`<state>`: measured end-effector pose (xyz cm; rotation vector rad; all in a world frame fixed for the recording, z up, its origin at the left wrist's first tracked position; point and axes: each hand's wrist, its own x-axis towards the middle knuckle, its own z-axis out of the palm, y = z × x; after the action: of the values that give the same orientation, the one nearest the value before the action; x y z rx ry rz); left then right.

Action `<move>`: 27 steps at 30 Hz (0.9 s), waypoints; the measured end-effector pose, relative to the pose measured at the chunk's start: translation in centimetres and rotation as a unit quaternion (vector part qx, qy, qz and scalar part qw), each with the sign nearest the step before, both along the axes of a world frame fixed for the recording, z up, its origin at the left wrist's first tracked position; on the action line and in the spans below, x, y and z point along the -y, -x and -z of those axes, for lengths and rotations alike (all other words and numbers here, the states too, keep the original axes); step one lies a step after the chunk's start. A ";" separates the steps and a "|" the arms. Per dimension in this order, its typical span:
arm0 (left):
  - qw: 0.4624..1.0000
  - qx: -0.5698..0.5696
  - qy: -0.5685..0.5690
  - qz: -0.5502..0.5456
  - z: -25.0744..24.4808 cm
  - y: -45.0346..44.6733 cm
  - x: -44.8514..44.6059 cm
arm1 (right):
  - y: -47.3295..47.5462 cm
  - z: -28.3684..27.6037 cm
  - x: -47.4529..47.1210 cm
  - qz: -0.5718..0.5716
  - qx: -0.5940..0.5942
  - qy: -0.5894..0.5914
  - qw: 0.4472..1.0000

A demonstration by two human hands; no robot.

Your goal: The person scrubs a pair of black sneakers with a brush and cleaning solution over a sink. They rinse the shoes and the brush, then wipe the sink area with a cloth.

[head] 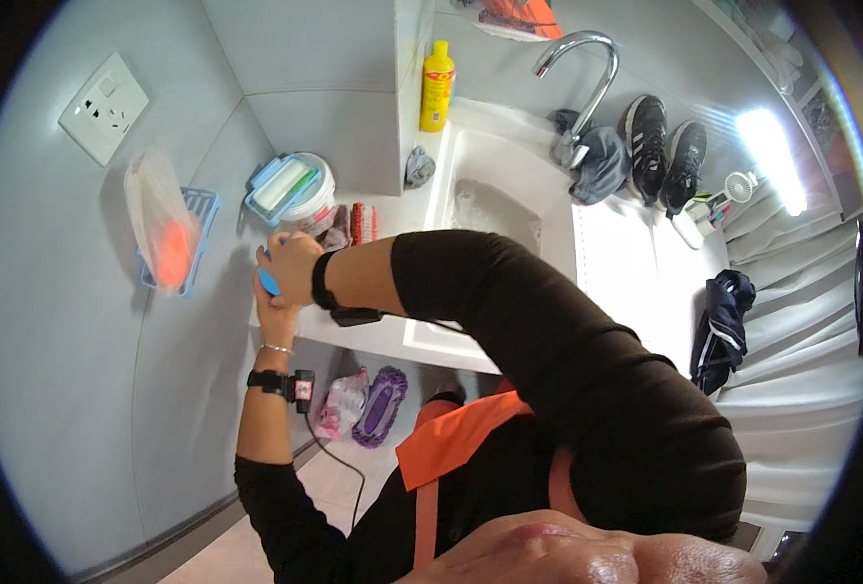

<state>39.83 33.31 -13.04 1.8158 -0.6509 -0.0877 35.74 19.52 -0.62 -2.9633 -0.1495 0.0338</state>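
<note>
Both my hands meet at the left end of the white counter, close to the grey wall. My right hand [294,266] lies over a blue object [268,282], its fingers closed on it. Below, my left hand [276,315] reaches up to the same object and holds it from the wall side. Only small parts of the blue object show between the fingers, so its kind cannot be told. Just behind the hands are a white bucket [322,197] with a light-blue tray [265,197] on top, a brownish cloth [337,230] and a red-and-white brush [364,223].
A white sink [440,175] holds cloudy water under a chrome faucet [598,95]. A yellow bottle [437,87] stands at its back corner. Black shoes [647,146] sit behind the counter's right part. A blue wall rack [201,212] with a plastic bag [155,219] hangs at left.
</note>
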 end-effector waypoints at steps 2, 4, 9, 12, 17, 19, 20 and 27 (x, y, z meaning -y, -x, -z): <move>0.999 -0.041 0.023 0.021 0.2 -0.3 -0.1 | -0.3 0.2 -0.7 0.028 -0.011 -0.002 1.000; 0.987 -0.145 0.060 0.022 0.0 -0.1 0.0 | -0.3 0.4 -0.8 0.029 -0.004 -0.015 0.999; 0.923 -0.285 0.251 0.066 -0.9 0.8 0.8 | 0.2 0.7 0.1 -0.011 0.054 -0.046 0.997; 0.975 -0.157 0.148 0.046 -1.0 1.3 0.8 | 0.5 -0.1 1.0 -0.080 0.045 -0.076 0.993; 0.999 0.014 -0.019 0.026 -0.8 0.8 0.3 | 0.3 -1.7 2.8 -0.164 0.008 -0.026 0.986; 0.997 -0.056 -0.042 0.036 -1.1 0.5 0.0 | 0.5 -1.5 3.1 -0.181 0.037 0.002 0.983; 0.997 -0.044 -0.021 0.065 -1.4 0.5 -0.4 | 0.3 -1.5 3.3 -0.203 0.036 -0.035 0.978; 0.991 -0.100 -0.006 0.094 -4.6 1.3 -1.5 | 0.6 -1.1 3.5 -0.214 0.012 0.017 0.977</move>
<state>38.57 34.78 -8.48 1.7257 -0.6784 -0.3951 35.16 16.00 0.48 -2.9049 -0.7943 0.0573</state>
